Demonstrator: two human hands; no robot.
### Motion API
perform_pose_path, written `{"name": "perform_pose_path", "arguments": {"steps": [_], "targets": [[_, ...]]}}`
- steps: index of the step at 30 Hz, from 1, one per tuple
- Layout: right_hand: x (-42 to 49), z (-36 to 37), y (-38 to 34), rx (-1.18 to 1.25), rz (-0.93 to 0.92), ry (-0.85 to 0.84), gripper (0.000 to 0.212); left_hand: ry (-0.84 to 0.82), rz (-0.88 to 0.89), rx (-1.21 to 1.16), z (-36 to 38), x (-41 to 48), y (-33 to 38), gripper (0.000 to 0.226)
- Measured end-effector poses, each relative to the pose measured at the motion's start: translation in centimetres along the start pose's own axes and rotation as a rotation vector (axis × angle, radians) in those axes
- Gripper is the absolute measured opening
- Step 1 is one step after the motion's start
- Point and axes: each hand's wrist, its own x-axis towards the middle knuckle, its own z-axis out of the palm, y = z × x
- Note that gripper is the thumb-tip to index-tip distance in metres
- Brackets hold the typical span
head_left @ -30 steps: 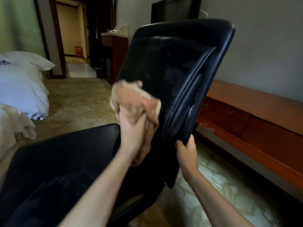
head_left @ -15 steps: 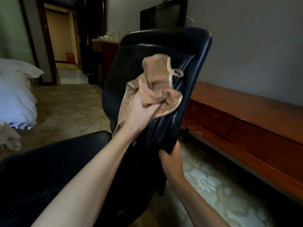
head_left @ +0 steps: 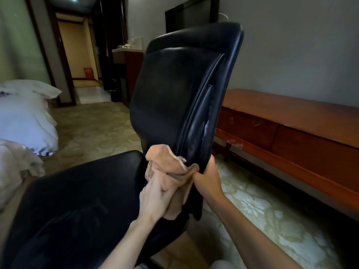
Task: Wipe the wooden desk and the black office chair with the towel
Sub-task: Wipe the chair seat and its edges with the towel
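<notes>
The black office chair (head_left: 174,94) fills the middle of the view, its backrest upright and its seat (head_left: 77,200) stretching toward me. My left hand (head_left: 155,199) grips a bunched tan towel (head_left: 167,162) and presses it against the bottom of the backrest, just above the seat. My right hand (head_left: 207,177) grips the lower right edge of the backrest, its fingers wrapped behind the edge. The long wooden desk (head_left: 291,121) runs along the grey wall to the right of the chair.
A bed with white pillows (head_left: 25,117) and crumpled linen lies at the left. Patterned carpet (head_left: 252,210) covers the floor between chair and desk. A dark cabinet (head_left: 128,70) and an open doorway stand at the back. A dark screen (head_left: 186,18) hangs behind the chair.
My left hand has dragged the towel down from the upper backrest to its bottom edge. My right hand has kept its hold on the backrest's lower right edge.
</notes>
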Motion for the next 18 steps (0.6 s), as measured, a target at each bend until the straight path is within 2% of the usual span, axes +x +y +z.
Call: {"name": "perform_pose_path", "arguments": {"steps": [4, 6, 8, 10, 12, 15, 18], "targets": [[-1.2, 0.0, 0.1, 0.028, -0.024, -0.003, 0.063, 0.223, 0.020, -0.145, -4.6, -0.6, 6.1, 0.060], [-1.6, -0.1, -0.1, 0.043, -0.017, -0.031, 0.065, 0.330, 0.052, -0.273, -6.9, 0.6, 11.6, 0.067], [-2.2, -0.4, -0.4, 0.050, -0.003, -0.067, 0.068, 0.423, 0.173, -0.114, -8.7, 3.2, 16.6, 0.082], [-2.7, -0.7, -0.7, 0.043, 0.012, -0.086, 0.069, 0.401, 0.239, 0.138, -9.7, 6.9, 20.7, 0.093], [-3.3, -0.9, -0.8, 0.033, 0.028, -0.089, 0.069, 0.333, 0.275, 0.248, -9.2, 9.5, 23.2, 0.096], [-3.9, -1.2, -0.5, 0.036, 0.039, -0.103, 0.077, 0.239, 0.332, 0.107, -7.3, 10.2, 23.1, 0.089], [-4.4, -1.5, -0.3, 0.060, 0.042, -0.130, 0.081, 0.318, 0.269, 0.032, -5.9, 8.4, 19.8, 0.088]]}}
